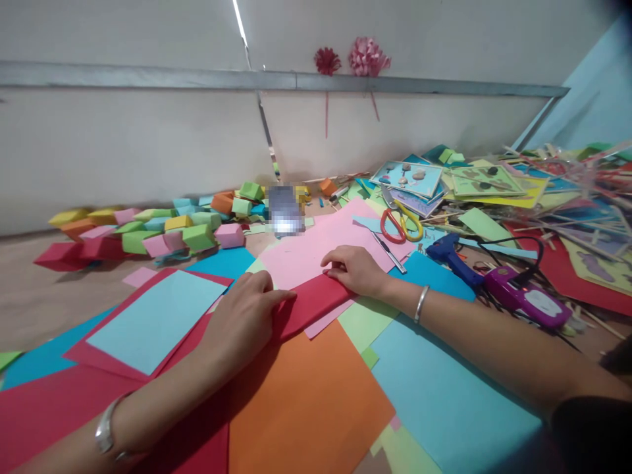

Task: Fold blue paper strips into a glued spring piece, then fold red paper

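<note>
A folded strip of red paper (312, 304) lies slantwise over pink and orange sheets in front of me. My left hand (241, 315) is at its near left end, fingers curled and thumb stretched along the paper. At the far right end, my right hand (359, 271) has its fingers bent and closed on the strip's edge. Beneath the strip are a pink sheet (301, 253) and an orange sheet (306, 401). Just beyond my right hand lie a utility knife (390, 253) and scissors (405, 225) with red and yellow handles.
Folded paper boxes (197, 237) in several colours line the back left. A blue glue gun (454, 260) and a purple device (526, 296) sit at right, near stacked craft cards (409, 178). A light blue sheet (449, 375) lies under my right arm; paper flowers (368, 58) top the rail.
</note>
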`<state>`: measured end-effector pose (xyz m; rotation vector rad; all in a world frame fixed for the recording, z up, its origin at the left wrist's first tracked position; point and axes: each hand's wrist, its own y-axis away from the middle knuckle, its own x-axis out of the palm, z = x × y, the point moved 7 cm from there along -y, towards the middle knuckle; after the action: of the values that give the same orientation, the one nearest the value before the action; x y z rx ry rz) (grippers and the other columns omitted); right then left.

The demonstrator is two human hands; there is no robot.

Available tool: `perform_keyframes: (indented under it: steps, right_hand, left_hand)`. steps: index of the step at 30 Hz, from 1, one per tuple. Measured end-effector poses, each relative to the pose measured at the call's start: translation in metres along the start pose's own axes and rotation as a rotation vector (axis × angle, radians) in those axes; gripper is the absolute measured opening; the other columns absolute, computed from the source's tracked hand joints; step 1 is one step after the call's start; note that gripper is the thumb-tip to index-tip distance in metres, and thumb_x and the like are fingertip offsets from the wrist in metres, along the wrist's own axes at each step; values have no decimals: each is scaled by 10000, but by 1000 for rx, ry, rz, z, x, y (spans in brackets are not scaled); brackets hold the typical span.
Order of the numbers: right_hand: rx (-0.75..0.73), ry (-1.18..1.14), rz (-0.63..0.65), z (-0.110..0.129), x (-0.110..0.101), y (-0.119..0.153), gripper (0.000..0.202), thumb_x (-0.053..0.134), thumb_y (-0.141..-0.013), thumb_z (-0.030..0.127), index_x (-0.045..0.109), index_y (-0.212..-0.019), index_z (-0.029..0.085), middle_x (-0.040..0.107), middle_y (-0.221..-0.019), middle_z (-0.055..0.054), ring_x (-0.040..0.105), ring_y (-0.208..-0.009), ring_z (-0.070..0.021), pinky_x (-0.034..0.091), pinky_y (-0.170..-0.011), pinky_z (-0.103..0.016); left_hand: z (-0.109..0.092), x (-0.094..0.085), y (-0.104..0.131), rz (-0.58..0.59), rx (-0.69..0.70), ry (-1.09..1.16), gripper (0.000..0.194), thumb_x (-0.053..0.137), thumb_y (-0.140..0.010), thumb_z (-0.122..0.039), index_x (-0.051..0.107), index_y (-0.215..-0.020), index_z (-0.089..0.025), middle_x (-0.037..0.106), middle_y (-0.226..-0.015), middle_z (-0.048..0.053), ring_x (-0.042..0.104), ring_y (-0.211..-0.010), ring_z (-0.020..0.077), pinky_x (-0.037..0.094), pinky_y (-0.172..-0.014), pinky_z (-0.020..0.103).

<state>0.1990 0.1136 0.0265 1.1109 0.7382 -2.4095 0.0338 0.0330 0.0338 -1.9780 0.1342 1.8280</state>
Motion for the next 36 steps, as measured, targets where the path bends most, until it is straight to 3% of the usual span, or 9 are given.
perform_keyframes:
  steps: [3,6,11,17,25,29,32,36]
  right_hand:
    - [-6,7,8,1,1,0,140,687,-818,43,726,-882,161,673,-835,-28,586,-747,-133,417,-708,-248]
    - [-2,18,13,1,0,-1,125,689,-818,43,725,-855,157,663,-834,-30,583,-760,-137,410,-714,-250]
    - [1,35,35,3,1,-1,113,674,-834,51,735,-861,143,657,-836,-41,579,-787,-149,406,-730,-258]
    - [21,50,33,2,2,-2,115,693,-823,56,743,-873,147,659,-831,-36,579,-784,-146,404,-723,-257]
    - [7,37,28,0,-3,-2,139,656,-857,65,760,-908,142,663,-887,-54,589,-824,-154,425,-756,-272]
    - [-150,165,-57,20,-12,0,292,569,-837,-3,778,-915,186,624,-1006,-75,532,-938,-191,397,-783,-307]
    - [-304,286,38,44,-2,8,201,643,-832,89,786,-868,226,599,-971,-68,466,-888,-209,339,-725,-326]
    - [-374,454,202,68,14,20,160,638,-878,174,776,-811,221,570,-907,-76,412,-835,-214,252,-656,-338]
  left_hand:
    - [-7,-1,-1,-66,124,64,422,413,-817,-48,779,-952,-211,649,-1108,143,587,-969,300,497,-768,404]
    - [-13,5,-2,20,229,193,465,388,-797,-26,722,-1079,-185,684,-1104,119,623,-956,255,523,-795,372]
    - [-9,5,-7,105,191,258,545,303,-842,-33,715,-1153,-207,686,-1151,97,648,-991,231,516,-829,346]
    - [-15,8,-12,149,141,208,463,295,-1011,-332,695,-1187,-181,664,-1104,132,630,-963,272,513,-816,402]
    - [-22,11,-10,129,183,140,415,337,-997,-294,656,-1224,-159,620,-1082,146,591,-936,283,513,-800,434]
    - [-22,11,-9,128,189,139,397,337,-999,-268,643,-1230,-167,610,-1092,143,580,-929,281,507,-800,442]
    - [-24,12,-9,130,185,151,378,333,-996,-246,653,-1182,-170,607,-1084,141,574,-911,277,501,-790,441]
    - [-26,12,-10,121,191,146,323,357,-988,-241,662,-1069,-172,599,-1012,121,558,-864,265,488,-765,428]
